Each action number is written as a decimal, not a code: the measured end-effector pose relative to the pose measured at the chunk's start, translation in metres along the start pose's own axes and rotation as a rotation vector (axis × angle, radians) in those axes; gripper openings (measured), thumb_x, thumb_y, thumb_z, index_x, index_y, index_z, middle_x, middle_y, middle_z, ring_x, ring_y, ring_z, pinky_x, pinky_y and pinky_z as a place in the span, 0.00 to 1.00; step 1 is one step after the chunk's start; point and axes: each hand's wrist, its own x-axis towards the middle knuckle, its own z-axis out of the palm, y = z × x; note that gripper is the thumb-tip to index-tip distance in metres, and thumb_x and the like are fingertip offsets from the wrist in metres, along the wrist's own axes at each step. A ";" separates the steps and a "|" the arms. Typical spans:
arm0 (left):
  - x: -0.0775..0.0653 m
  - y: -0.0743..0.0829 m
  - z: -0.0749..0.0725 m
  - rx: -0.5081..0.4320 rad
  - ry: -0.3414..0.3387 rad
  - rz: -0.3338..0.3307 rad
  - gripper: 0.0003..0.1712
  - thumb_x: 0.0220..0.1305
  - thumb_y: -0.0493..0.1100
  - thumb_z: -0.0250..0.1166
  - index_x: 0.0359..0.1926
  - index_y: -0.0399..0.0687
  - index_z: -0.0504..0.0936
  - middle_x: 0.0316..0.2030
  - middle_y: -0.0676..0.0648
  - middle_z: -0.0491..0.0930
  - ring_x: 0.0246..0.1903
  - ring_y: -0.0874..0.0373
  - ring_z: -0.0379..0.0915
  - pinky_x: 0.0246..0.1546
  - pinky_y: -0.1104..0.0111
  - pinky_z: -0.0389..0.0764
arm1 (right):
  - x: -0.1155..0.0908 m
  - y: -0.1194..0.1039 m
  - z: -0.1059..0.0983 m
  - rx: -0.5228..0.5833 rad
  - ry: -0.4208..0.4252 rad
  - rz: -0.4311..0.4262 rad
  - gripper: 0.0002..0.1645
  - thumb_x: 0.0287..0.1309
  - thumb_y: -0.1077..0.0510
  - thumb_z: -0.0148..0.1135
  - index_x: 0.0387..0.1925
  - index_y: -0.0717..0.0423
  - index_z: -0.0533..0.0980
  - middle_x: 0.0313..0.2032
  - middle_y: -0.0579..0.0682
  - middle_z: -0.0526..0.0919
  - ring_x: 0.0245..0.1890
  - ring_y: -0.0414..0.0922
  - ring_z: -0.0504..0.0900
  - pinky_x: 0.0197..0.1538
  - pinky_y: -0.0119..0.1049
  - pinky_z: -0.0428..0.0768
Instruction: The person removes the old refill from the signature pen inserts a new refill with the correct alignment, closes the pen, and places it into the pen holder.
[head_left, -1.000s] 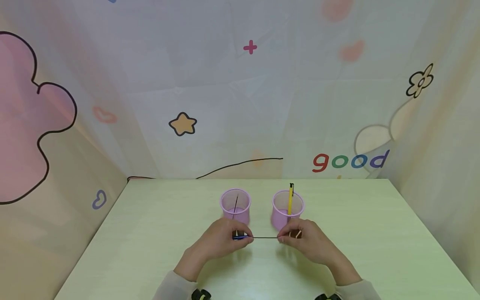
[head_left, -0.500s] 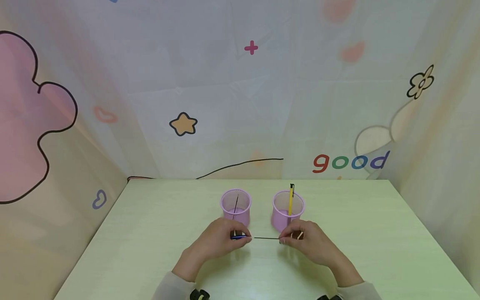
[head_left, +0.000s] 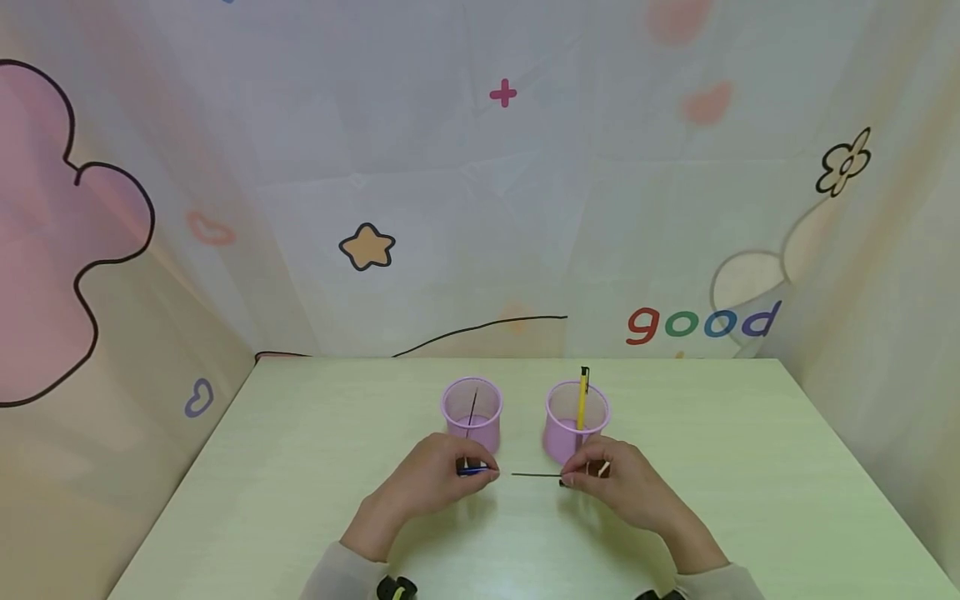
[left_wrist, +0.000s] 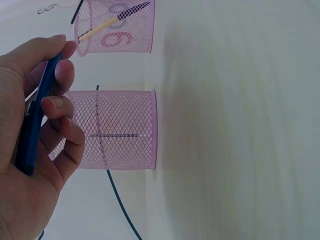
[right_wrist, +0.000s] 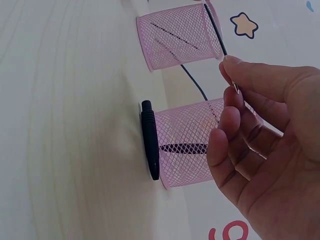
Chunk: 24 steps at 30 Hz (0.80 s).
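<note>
My left hand [head_left: 431, 479] grips a blue pen barrel [left_wrist: 40, 115], which lies across the palm with its upper end at the thumb and index fingertips. Between thumb and index finger, my right hand [head_left: 618, 483] pinches a thin dark pen refill [head_left: 536, 475] whose metal tip shows in the right wrist view. The refill points left, its free end a short gap from my left fingertips. A black tapered pen part [right_wrist: 150, 140], ribbed at one end, lies on the table before the right cup. My right hand mostly hides it in the head view.
Two pink mesh cups stand just beyond my hands. The left cup [head_left: 483, 435] holds a thin dark rod [head_left: 472, 408]; in the right cup [head_left: 558, 440] leans a yellow pen [head_left: 581, 404] with a black top. A printed curtain [head_left: 465, 208] hangs behind the table [head_left: 315, 433].
The refill's left end has come away from my left fingertips, and a gap has widened between them. My left hand has shifted slightly left, my right hand slightly right.
</note>
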 end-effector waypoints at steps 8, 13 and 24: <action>0.000 0.000 -0.002 0.007 0.022 0.015 0.03 0.67 0.51 0.72 0.37 0.61 0.90 0.33 0.65 0.86 0.32 0.71 0.76 0.41 0.71 0.79 | -0.001 0.005 -0.001 -0.007 -0.010 0.007 0.03 0.62 0.54 0.72 0.36 0.48 0.86 0.33 0.44 0.81 0.34 0.37 0.76 0.37 0.31 0.76; 0.000 -0.001 -0.003 -0.007 0.013 0.016 0.03 0.68 0.51 0.71 0.37 0.61 0.90 0.33 0.65 0.86 0.32 0.72 0.76 0.40 0.72 0.79 | -0.001 0.008 0.000 -0.021 -0.013 0.024 0.03 0.62 0.55 0.73 0.36 0.48 0.86 0.32 0.43 0.81 0.33 0.37 0.77 0.36 0.30 0.76; 0.002 -0.001 -0.003 -0.012 0.002 0.018 0.03 0.68 0.51 0.71 0.38 0.62 0.89 0.33 0.66 0.85 0.31 0.71 0.76 0.39 0.73 0.78 | 0.003 0.013 0.006 -0.052 -0.041 0.068 0.03 0.63 0.56 0.72 0.35 0.51 0.85 0.32 0.44 0.81 0.33 0.37 0.76 0.35 0.30 0.76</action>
